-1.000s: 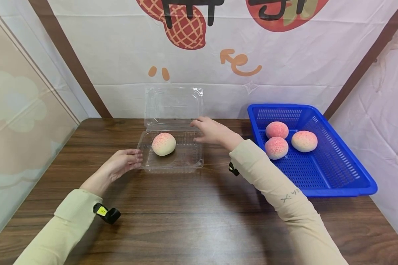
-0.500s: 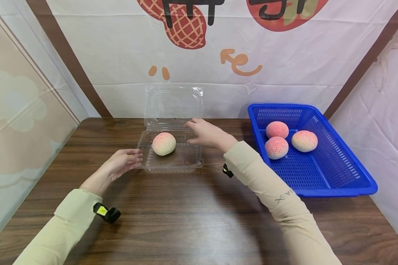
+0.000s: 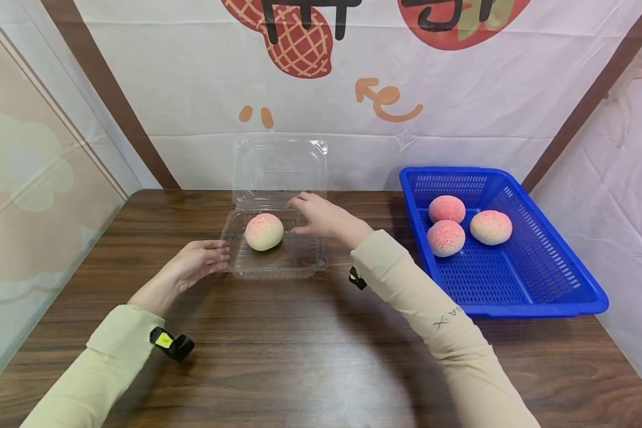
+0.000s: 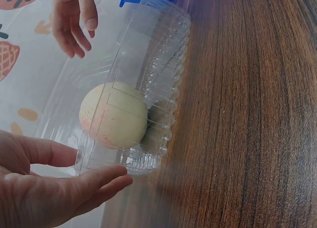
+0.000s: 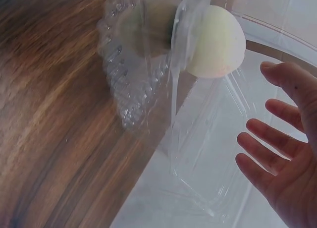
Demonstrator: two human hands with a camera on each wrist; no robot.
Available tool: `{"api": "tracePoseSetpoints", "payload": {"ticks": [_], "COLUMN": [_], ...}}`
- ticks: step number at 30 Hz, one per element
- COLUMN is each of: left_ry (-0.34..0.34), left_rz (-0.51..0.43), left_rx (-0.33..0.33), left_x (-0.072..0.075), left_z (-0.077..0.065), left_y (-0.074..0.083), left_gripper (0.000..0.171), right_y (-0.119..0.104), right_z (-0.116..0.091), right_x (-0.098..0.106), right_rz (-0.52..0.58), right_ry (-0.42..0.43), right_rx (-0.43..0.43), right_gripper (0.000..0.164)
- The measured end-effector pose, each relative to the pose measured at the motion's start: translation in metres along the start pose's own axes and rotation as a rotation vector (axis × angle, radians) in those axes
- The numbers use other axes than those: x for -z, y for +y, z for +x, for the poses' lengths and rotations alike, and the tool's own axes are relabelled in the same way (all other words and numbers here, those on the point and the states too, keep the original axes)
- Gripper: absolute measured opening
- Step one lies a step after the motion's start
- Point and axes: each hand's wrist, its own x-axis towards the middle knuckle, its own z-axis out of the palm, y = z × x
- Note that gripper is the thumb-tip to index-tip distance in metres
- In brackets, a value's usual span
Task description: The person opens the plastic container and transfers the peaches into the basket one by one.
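Observation:
A clear plastic clamshell box (image 3: 278,273) lies with its lid (image 3: 280,169) raised at the back. Inside its left half sits one pink-and-cream peach (image 3: 264,232). My left hand (image 3: 195,264) rests against the box's left edge, its fingers nearly straight; the left wrist view shows the thumb (image 4: 54,153) at the rim and the fingers (image 4: 101,186) along the outer side. Over the right part of the box hovers my right hand (image 3: 329,219), fingers spread and holding nothing. The right wrist view has those fingers (image 5: 270,139) apart from the peach.
At the right stands a blue plastic basket (image 3: 513,310) with three more peaches (image 3: 491,227) in it. Brown wood-grain table (image 3: 278,351) lies under everything. A printed white cloth (image 3: 192,77) hangs close behind the box.
My right hand has moved left, from the box's right edge to over its inside, closer to the peach. The left hand and the peaches have stayed put.

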Motion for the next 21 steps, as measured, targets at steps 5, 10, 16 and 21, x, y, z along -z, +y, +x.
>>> {"api": "tracePoseSetpoints", "payload": {"ticks": [5,10,16,21], "left_ry": [0.004,0.005,0.009,0.008], "left_rz": [0.004,0.005,0.002,-0.005], "left_rx": [-0.001,-0.005,-0.019,-0.023], "left_x": [-0.001,-0.001,-0.001,-0.001], "left_z": [0.0,0.0,-0.001,-0.001], "left_y": [0.0,0.0,0.0,0.0], "left_gripper": [0.055,0.054,0.054,0.054], "right_y": [-0.002,-0.002,-0.004,-0.007], "right_z": [0.002,0.004,0.007,0.011], "right_x": [-0.004,-0.007,-0.013,-0.015], "right_rz": [0.019,0.039,0.048,0.064], "right_ry": [0.001,0.016,0.043,0.044], "right_rx": [-0.005,-0.004,0.001,-0.005], "right_gripper": [0.051,0.051,0.051,0.053]}}
